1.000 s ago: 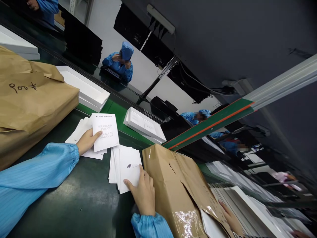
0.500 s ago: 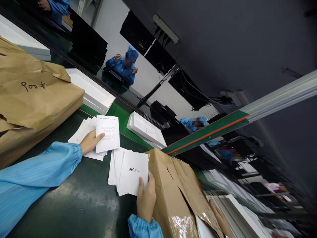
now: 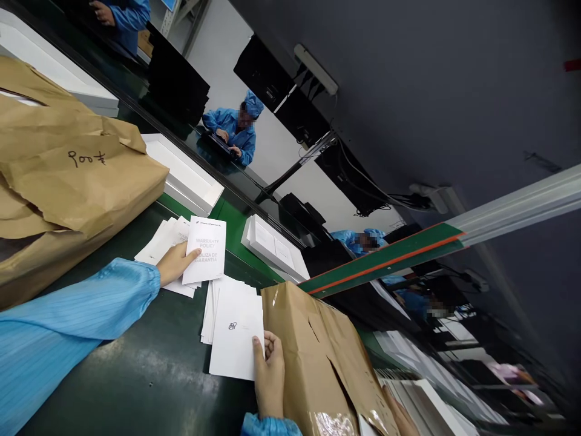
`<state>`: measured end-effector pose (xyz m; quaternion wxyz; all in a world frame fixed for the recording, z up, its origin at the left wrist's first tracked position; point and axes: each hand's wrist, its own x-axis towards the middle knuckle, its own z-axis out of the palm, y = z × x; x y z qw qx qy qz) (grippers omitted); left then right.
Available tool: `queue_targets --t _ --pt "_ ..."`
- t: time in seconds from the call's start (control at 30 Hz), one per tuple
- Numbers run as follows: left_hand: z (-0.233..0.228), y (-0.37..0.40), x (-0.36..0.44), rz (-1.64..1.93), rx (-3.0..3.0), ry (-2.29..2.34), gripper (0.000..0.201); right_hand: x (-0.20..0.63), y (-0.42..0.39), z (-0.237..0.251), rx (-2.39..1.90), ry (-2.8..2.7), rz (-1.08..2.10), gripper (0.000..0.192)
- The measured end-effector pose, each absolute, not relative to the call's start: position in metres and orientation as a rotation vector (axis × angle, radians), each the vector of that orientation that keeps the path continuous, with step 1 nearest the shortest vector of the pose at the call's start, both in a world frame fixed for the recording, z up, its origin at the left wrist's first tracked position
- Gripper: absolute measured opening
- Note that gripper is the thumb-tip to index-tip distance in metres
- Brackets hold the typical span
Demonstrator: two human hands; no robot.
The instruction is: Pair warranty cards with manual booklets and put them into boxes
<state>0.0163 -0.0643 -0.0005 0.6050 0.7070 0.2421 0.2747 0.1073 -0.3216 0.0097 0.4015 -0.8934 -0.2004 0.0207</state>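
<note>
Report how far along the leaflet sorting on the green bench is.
Looks done: both brown paper packs are torn open, and leaflets lie fanned in two stacks on the bench. In hand: the left hand pinches a warranty policy leaflet; the right hand grips a logo booklet off its stack. Left: both stacks hold more sheets.

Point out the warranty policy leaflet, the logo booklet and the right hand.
warranty policy leaflet (image 3: 206, 251), head view, middle of its printed face.
logo booklet (image 3: 236, 342), head view, blank cover below the logo.
right hand (image 3: 270, 378), head view, back of the hand.
</note>
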Motion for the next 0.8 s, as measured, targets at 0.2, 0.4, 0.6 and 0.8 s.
queue_targets --t 0.2,0.4,0.6,0.8 --pt "-0.001 -0.065 0.015 0.651 1.642 0.543 0.044 0.104 -0.293 0.015 -2.566 -0.786 -0.046 0.063" --pt "-0.005 -0.065 0.017 0.679 1.607 0.525 0.044 0.103 -0.272 0.036 -2.846 -0.675 0.123 0.081" --pt "-0.003 -0.065 0.015 0.685 1.578 0.545 0.043 0.114 -0.276 0.043 -2.767 -0.642 0.079 0.072" --pt "0.0 -0.064 0.015 0.698 1.637 0.564 0.043 0.128 -0.287 0.065 -2.622 -0.687 -0.033 0.058"
